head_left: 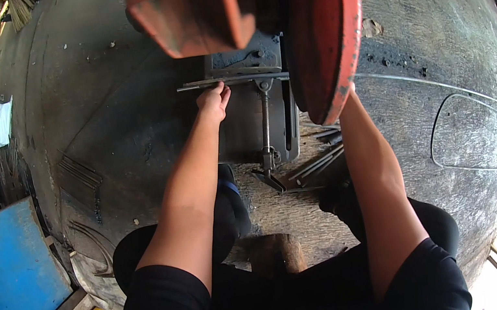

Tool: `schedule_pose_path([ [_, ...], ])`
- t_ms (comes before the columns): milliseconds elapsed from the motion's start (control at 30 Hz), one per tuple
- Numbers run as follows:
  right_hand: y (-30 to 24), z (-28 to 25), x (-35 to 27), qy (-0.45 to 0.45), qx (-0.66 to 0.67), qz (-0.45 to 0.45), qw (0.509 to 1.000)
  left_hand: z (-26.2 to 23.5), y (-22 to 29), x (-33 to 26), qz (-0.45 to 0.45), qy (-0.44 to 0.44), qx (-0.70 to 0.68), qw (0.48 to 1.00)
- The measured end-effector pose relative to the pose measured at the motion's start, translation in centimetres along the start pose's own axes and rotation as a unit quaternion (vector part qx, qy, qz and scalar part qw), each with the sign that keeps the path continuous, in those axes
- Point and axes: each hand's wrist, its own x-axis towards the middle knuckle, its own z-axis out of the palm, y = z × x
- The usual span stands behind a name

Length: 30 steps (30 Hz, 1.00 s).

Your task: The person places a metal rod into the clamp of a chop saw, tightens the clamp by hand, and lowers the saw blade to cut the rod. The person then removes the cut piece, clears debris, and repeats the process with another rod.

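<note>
An orange-red cut-off saw (193, 23) with a round blade guard (342, 27) fills the top middle, close to me. Beneath it is the saw's grey metal base (245, 136), with a clamp screw (266, 119) on it. Thin metal rods (191, 87) lie crosswise at the clamp. My left hand (214, 101) is closed on them, left of the clamp screw. Most of my right hand (352, 89) is hidden behind the guard, so its fingers do not show. A long thin rod (427, 81) runs rightward from near it along the floor.
Cut rod pieces (325, 158) lie right of the base. A bent wire loop (432, 144) rests on the floor at right. More rods (82, 179) and curved bars (96, 246) are at left, near a blue panel (11, 267). A wooden block (276, 254) sits between my legs.
</note>
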Motion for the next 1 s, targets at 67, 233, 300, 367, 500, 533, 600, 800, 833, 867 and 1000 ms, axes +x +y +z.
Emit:
schedule_pose_path([
  [67, 1.4, 0.3, -0.8, 0.010, -0.009, -0.045, 0.999, 0.0, 0.0, -0.2, 0.016, 0.019, 0.002, 1.000],
  [233, 5.9, 4.6, -4.2, -0.164, -0.074, 0.071, 0.981, -1.5, 1.6, 0.1, 0.043, 0.051, 0.000, 0.998],
  [300, 5.8, 5.1, -4.5, -0.184, -0.085, 0.074, 0.976, -1.7, 1.9, 0.5, 0.040, 0.050, -0.011, 0.998],
  [367, 4.4, 4.3, -3.4, -0.206, -0.080, 0.077, 0.972, -2.3, 1.9, 0.7, 0.031, 0.052, -0.014, 0.998],
  [500, 2.8, 1.5, -0.7, -0.258, -0.073, 0.093, 0.959, -2.6, 2.3, 0.8, 0.017, 0.071, 0.010, 0.997],
  [533, 2.3, 0.8, 0.0, -0.269, -0.074, 0.094, 0.956, -2.5, 2.2, 0.6, 0.013, 0.071, 0.010, 0.997],
  [600, 1.6, -0.5, 1.7, -0.295, -0.075, 0.096, 0.948, -1.8, 2.3, 0.6, 0.014, 0.088, -0.004, 0.996],
  [800, 1.7, -2.3, 2.1, -0.299, -0.077, 0.098, 0.946, -2.0, 2.1, 0.6, 0.027, 0.110, -0.001, 0.994],
  [833, 1.4, -2.3, 2.0, -0.298, -0.079, 0.095, 0.946, -2.1, 2.1, 0.5, 0.037, 0.097, -0.004, 0.995],
  [867, 1.4, -2.5, 1.9, -0.296, -0.078, 0.096, 0.947, -2.1, 2.1, 0.5, 0.047, 0.085, -0.007, 0.995],
  [1000, 1.1, -2.9, 2.5, -0.298, -0.090, 0.089, 0.946, -2.1, 2.2, 0.4, 0.041, 0.086, -0.001, 0.995],
])
